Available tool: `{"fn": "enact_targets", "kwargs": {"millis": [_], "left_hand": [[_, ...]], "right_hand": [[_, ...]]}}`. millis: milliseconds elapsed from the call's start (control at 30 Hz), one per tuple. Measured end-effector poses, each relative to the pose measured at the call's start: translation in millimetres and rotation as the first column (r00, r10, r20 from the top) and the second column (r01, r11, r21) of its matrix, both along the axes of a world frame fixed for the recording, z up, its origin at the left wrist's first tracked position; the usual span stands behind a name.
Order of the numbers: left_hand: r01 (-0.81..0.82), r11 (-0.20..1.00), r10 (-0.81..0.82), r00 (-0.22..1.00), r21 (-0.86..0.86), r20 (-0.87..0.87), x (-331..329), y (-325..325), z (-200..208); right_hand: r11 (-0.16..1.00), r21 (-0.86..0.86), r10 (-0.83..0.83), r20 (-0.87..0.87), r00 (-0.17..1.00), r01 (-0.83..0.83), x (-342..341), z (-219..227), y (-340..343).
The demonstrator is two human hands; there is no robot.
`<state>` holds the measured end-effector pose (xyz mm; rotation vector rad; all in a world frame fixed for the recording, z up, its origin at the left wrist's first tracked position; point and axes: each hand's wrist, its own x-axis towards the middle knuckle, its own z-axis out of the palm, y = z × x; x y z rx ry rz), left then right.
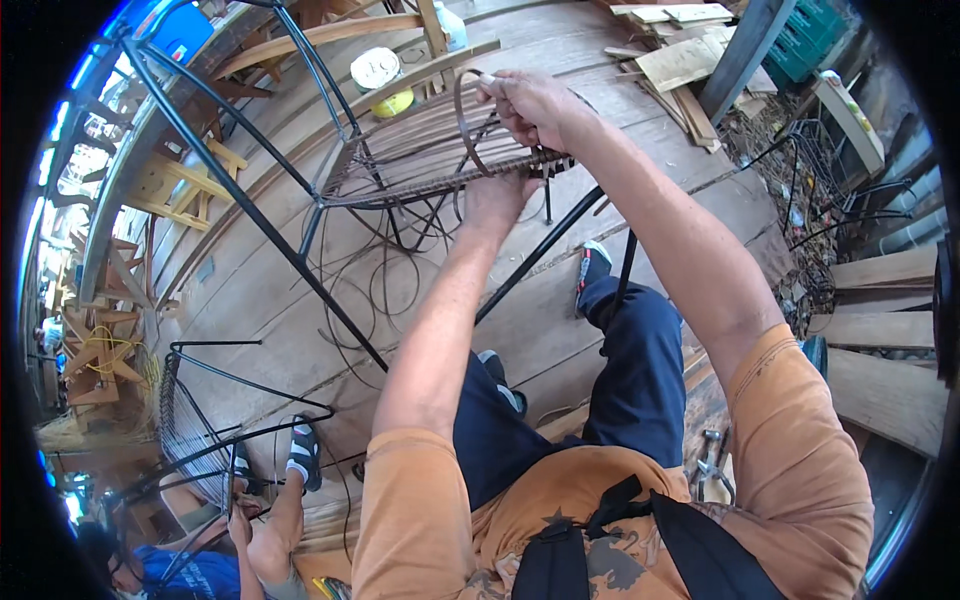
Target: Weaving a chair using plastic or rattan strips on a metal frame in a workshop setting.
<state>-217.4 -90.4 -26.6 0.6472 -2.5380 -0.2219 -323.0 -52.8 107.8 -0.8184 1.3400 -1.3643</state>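
Observation:
A black metal chair frame (245, 198) stands tilted in front of me, with brown strips strung across its seat (415, 150). One seat rail is wrapped closely in brown strip (500, 172). My right hand (535, 110) is above this rail, its fingers closed in a pinch on a loose brown strip (461, 112) that bends in a loop over the seat. My left hand (495, 203) grips the wrapped rail from below, thumb beside it; its other fingers are mostly hidden. Slack coils of strip (375, 285) hang under the seat to the floor.
At the lower left a co-worker's hand (240, 525) is at another strung black frame (185, 430). A white bucket (375, 68) and a yellow container (393, 103) stand beyond the chair. Wood scraps (685, 75) lie far right near a post (745, 60). Hand tools (712, 470) lie beside me.

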Motion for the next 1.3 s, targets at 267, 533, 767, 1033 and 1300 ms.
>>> {"fn": "enact_targets", "kwargs": {"millis": [267,533,767,1033,1300], "left_hand": [[-0.105,0.895,0.191,0.969,0.434,-0.159,65,118,5],[-0.297,0.896,0.377,0.902,0.33,-0.211,83,148,-12],[-0.043,0.813,0.296,0.889,0.581,-0.349,50,131,23],[0.676,0.036,0.676,0.526,0.736,-0.517,-6,84,64],[0.548,0.069,0.704,0.565,0.833,-0.43,-18,88,63]], "right_hand": [[0.999,-0.014,-0.044,-0.124,0.991,0.043,-13,-19,-14],[0.998,-0.03,0.058,-0.044,0.997,-0.06,-16,-13,-16],[0.996,0.026,-0.084,-0.109,0.99,0.087,1,-9,-7],[1.0,0.018,0.011,0.009,1.0,-0.011,-6,-16,-13],[0.967,-0.085,0.184,-0.422,0.888,-0.241,-43,10,25]]}}
